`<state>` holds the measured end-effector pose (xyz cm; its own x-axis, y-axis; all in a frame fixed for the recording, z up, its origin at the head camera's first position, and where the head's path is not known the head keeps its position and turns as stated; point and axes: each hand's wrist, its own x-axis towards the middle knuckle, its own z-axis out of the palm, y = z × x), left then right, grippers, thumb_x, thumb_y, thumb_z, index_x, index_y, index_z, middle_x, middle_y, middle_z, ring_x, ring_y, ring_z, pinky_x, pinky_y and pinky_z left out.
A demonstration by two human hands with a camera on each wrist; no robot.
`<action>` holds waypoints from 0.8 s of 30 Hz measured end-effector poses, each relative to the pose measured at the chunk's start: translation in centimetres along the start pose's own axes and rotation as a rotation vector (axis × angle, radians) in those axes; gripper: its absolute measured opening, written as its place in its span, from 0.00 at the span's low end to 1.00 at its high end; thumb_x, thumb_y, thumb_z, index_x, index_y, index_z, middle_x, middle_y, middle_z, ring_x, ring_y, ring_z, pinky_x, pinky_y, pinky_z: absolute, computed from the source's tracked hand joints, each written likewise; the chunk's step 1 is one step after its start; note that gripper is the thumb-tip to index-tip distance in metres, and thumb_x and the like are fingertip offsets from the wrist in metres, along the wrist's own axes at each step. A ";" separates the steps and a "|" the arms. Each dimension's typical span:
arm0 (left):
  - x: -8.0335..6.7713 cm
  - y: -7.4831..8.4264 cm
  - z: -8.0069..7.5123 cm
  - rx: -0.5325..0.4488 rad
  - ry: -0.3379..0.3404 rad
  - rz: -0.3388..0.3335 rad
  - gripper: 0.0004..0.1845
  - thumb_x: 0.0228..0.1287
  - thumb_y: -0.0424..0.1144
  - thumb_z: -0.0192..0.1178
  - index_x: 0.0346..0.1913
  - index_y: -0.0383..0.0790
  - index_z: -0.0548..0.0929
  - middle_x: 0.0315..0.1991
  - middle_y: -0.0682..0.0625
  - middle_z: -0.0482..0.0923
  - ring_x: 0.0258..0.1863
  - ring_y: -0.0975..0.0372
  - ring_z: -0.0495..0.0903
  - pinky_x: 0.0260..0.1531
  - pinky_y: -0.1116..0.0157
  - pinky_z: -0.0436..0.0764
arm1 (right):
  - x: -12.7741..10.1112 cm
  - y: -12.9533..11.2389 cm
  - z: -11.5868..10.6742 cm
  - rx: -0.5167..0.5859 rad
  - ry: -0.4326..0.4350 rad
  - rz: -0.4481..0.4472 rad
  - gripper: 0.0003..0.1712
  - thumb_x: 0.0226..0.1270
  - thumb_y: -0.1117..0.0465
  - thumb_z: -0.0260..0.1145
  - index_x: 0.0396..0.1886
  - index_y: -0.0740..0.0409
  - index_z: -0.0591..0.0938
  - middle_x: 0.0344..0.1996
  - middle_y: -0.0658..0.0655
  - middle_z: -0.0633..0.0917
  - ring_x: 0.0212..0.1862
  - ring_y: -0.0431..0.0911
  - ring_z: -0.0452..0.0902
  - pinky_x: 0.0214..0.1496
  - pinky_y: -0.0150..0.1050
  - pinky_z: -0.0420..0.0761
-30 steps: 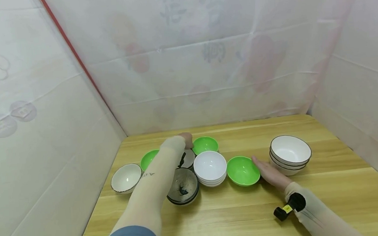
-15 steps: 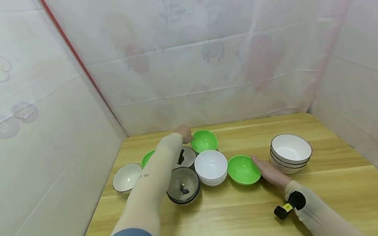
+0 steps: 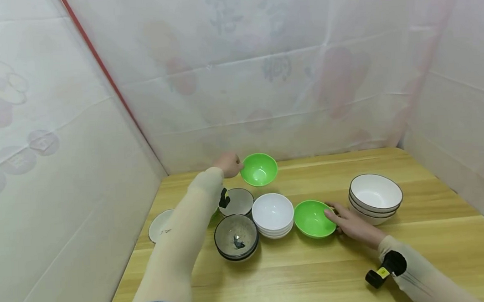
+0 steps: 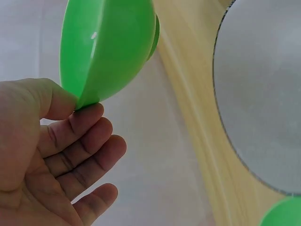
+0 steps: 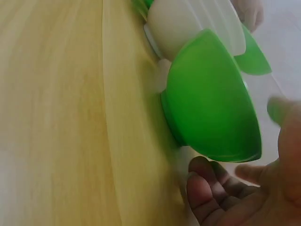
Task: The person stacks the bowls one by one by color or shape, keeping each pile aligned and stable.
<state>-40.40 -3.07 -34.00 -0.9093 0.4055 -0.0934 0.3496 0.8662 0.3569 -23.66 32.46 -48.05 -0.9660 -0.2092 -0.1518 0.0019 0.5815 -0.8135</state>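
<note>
My left hand [image 3: 227, 165] pinches the left rim of a green bowl [image 3: 259, 169] between thumb and fingers, as the left wrist view shows. That bowl is lifted over the far part of the table, tilted with its inside towards me. My right hand [image 3: 354, 225] is at the right side of a second green bowl [image 3: 313, 219], which sits on the table. Its thumb reaches over that bowl's rim in the head view. In the right wrist view the thumb stands apart from the bowl, and the loosely bent fingers [image 5: 202, 188] lie close under its rim.
A stack of white bowls [image 3: 273, 212] stands left of the second green bowl. Dark-rimmed grey bowls [image 3: 236, 235] are stacked nearer me, with a grey bowl [image 3: 238, 200] behind. Dark-rimmed white bowls [image 3: 375, 193] are piled right; a pale bowl [image 3: 159, 226] is partly hidden by my left arm.
My left hand has raised the far green bowl up and away from the grey bowl, tilting it. My right hand has shifted slightly, its thumb now parted from the fingers over the bowl's rim.
</note>
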 end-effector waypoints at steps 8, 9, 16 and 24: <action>-2.1 0.2 -1.6 -0.017 0.041 0.066 0.21 0.69 0.39 0.52 0.15 0.45 0.69 0.13 0.56 0.63 0.14 0.65 0.61 0.16 0.69 0.65 | -0.4 -1.4 -0.4 -0.117 0.169 -0.234 0.40 0.73 0.47 0.56 0.73 0.65 0.54 0.60 0.68 0.70 0.58 0.61 0.70 0.56 0.58 0.74; -2.3 0.4 -1.7 -0.009 0.042 0.079 0.21 0.69 0.39 0.52 0.15 0.45 0.69 0.13 0.56 0.63 0.14 0.65 0.61 0.17 0.69 0.65 | -0.5 -1.9 -0.6 -0.122 0.183 -0.256 0.39 0.73 0.48 0.56 0.72 0.66 0.56 0.60 0.69 0.70 0.58 0.61 0.70 0.55 0.58 0.74; -3.1 3.6 -1.5 0.072 0.042 0.225 0.18 0.68 0.39 0.52 0.19 0.41 0.79 0.12 0.57 0.66 0.13 0.66 0.62 0.17 0.70 0.66 | -0.3 -5.4 -2.1 -0.123 0.282 -0.235 0.29 0.75 0.44 0.50 0.62 0.62 0.71 0.48 0.59 0.80 0.48 0.51 0.75 0.46 0.47 0.78; -4.2 8.0 0.0 0.122 0.042 0.345 0.20 0.64 0.36 0.53 0.13 0.47 0.70 0.11 0.58 0.65 0.11 0.68 0.61 0.14 0.72 0.63 | -0.3 -7.3 -3.4 0.011 0.278 -0.186 0.30 0.75 0.40 0.45 0.59 0.58 0.73 0.40 0.59 0.83 0.38 0.52 0.76 0.35 0.42 0.79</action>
<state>-33.75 2.16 -30.76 -0.7409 0.6695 0.0523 0.6592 0.7101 0.2475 -24.29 30.91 -40.13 -0.9837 -0.0872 0.1575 -0.1795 0.5448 -0.8191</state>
